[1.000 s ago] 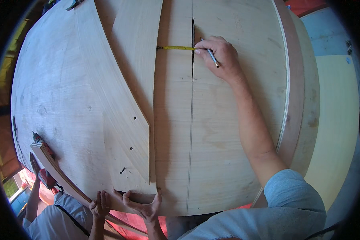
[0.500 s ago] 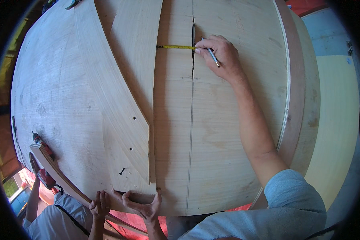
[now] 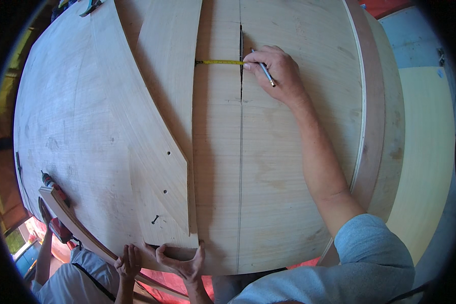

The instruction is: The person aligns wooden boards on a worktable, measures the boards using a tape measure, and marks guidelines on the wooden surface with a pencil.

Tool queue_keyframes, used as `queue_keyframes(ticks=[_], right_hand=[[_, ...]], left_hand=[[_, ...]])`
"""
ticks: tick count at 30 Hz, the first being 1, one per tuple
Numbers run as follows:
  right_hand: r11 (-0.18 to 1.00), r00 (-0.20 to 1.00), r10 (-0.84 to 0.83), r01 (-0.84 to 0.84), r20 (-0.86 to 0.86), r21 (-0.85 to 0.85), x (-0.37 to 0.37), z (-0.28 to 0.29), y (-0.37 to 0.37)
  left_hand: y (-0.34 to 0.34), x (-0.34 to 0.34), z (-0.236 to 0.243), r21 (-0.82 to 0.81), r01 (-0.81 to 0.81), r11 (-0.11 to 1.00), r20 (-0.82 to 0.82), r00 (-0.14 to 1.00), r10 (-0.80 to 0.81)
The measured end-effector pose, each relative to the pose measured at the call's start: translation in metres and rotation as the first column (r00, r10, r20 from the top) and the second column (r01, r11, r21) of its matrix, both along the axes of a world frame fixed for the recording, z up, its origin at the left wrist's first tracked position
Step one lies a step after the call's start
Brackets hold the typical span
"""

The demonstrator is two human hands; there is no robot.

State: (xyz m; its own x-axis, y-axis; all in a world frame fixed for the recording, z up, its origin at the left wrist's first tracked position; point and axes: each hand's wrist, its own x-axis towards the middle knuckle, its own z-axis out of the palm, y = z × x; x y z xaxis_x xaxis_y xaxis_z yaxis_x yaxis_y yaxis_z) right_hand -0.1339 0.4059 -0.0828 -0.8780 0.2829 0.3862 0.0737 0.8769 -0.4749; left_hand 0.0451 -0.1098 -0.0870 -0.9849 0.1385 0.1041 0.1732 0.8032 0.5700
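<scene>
My right hand point(image 3: 276, 71) is closed around a grey-blue pencil point(image 3: 264, 70) and pinches the end of a yellow tape measure blade point(image 3: 220, 62). The blade stretches from the long edge of a plywood strip point(image 3: 180, 76) to a dark slot point(image 3: 241, 76) cut in the large curved plywood panel point(image 3: 278, 167). No tape case shows. At the near end of the strip, my left hand point(image 3: 187, 266) grips it, thumb at the right corner and fingers toward the left. A second, angled plywood piece point(image 3: 137, 91) with two holes overlaps the strip.
At lower left a co-worker's hand point(image 3: 128, 261) rests beside a curved laminated wood piece point(image 3: 81, 225). Near it lies a red and black drill point(image 3: 54, 186). A dark screw point(image 3: 155, 219) stands in the plywood. A clamp point(image 3: 90, 7) sits at the top left.
The view has shifted slightly, so the panel and strips sit a little left and lower. Both my hands keep their places on the work.
</scene>
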Motion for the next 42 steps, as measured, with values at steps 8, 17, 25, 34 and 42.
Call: queue_keyframes(ticks=[8,17,25,34,42], right_hand=[[1.0,1.0,-0.005,0.005,-0.002,-0.023,0.001,0.002,-0.001],[0.999,0.999,0.038,-0.038,-0.007,-0.035,0.001,0.005,0.001],[0.999,0.999,0.028,-0.029,-0.02,-0.02,0.003,0.007,-0.001],[0.999,0.999,0.038,-0.038,-0.033,-0.006,0.002,0.005,0.001],[1.0,1.0,-0.004,0.005,0.027,-0.017,0.001,0.001,0.0]], left_hand=[[-0.011,0.006,-0.006,0.031,-0.032,0.999,0.085,0.996,0.03],[-0.011,0.006,-0.006,0.002,-0.028,1.0,0.088,0.996,0.028],[-0.001,0.002,-0.004,0.047,-0.02,0.999,0.018,1.0,0.02],[-0.007,0.005,-0.004,0.029,-0.008,1.0,0.021,1.0,0.007],[-0.003,0.002,-0.005,0.028,-0.01,1.0,0.001,1.0,0.009]])
